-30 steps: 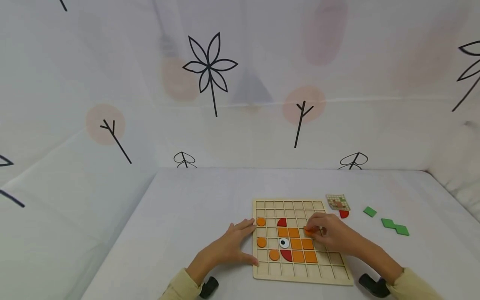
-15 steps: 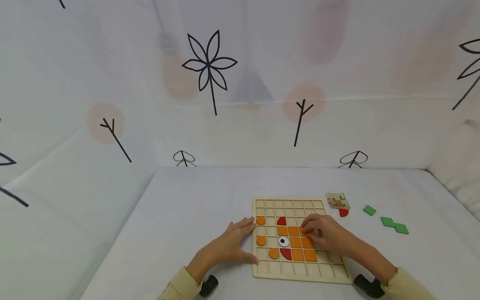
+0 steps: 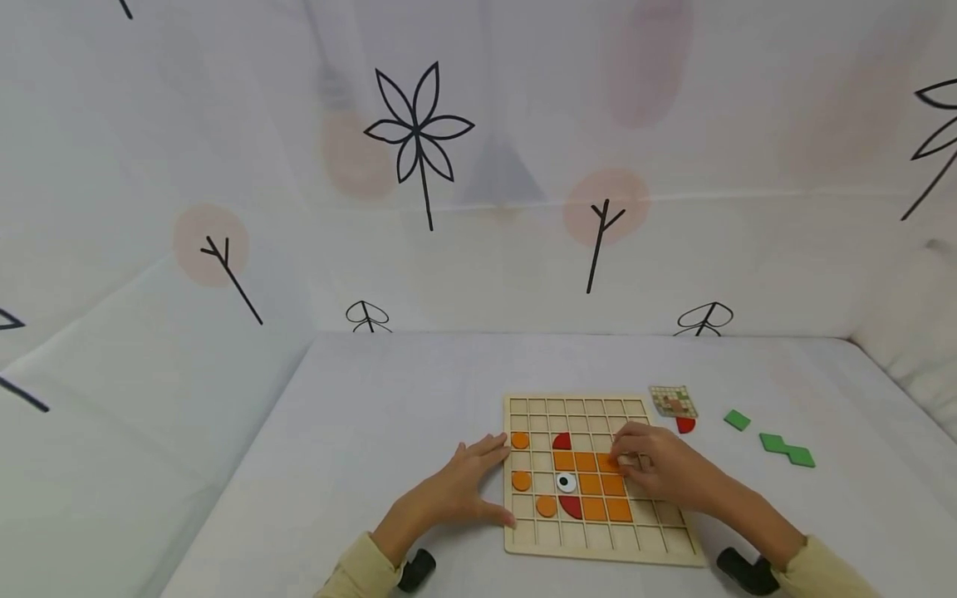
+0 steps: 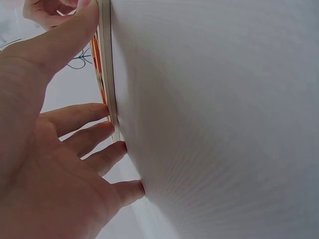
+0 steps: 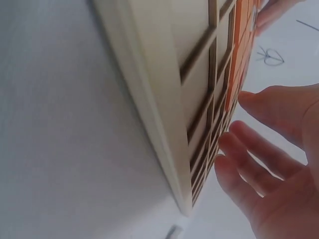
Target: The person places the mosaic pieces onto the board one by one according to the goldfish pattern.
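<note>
A pale wooden grid board [image 3: 576, 408] lies on the table, with orange squares, red quarter-round pieces, orange discs and a white eye piece [image 3: 566, 482] in its cells. My left hand [image 3: 452, 492] is spread along the board's left edge; in the left wrist view its thumb and fingertips touch that edge. Over the board's right half, my right hand [image 3: 661, 465] has its fingertips at an orange square [image 3: 606, 463] lying in the grid, the right end of its row. In the right wrist view the right thumb stands apart from the other visible fingers; the index finger is hidden.
Right of the board lie a small patterned picture card [image 3: 674, 402], a red quarter-round piece [image 3: 685, 425] partly under it, and a few green diamonds [image 3: 737, 420]. A white cloth with plant drawings rises behind the table.
The orange square at my right hand has moved slightly left and lies flat in its cell. My right hand shifted left, then back right. The left hand has stayed put.
</note>
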Demonstrator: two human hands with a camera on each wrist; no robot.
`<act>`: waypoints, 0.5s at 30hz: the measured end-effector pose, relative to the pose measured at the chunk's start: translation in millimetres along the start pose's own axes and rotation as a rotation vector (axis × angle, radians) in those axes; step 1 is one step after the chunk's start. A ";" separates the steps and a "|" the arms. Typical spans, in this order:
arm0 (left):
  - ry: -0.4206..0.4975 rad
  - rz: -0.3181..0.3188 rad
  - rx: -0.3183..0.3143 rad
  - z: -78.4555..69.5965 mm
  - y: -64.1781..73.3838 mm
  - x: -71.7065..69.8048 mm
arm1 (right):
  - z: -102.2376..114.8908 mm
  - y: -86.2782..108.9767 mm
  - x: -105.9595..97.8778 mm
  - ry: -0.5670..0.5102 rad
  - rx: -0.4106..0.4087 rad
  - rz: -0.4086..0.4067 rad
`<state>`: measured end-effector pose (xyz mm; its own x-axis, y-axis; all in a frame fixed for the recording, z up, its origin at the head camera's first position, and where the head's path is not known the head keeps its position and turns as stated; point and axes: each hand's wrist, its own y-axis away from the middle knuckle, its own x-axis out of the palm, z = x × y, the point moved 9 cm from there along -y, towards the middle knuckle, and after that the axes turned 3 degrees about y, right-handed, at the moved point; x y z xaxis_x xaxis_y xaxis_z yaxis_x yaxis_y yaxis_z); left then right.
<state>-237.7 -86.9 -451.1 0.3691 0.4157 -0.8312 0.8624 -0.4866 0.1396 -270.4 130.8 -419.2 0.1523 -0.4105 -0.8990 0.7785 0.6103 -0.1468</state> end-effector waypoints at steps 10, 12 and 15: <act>-0.004 0.001 0.012 -0.3 -1.0 0.0 | -19.5 13.3 -24.0 0.096 0.063 -0.089; -0.004 -0.003 0.016 -0.3 -1.2 -0.4 | -24.9 16.0 -27.7 0.117 0.069 -0.115; -0.006 -0.006 0.022 0.4 -1.8 -0.2 | -33.1 20.1 -32.2 0.126 0.087 -0.135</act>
<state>-239.5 -86.4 -451.4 0.3621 0.4142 -0.8351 0.8568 -0.5007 0.1231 -279.9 178.8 -406.8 -0.0308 -0.3931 -0.9190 0.8373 0.4920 -0.2385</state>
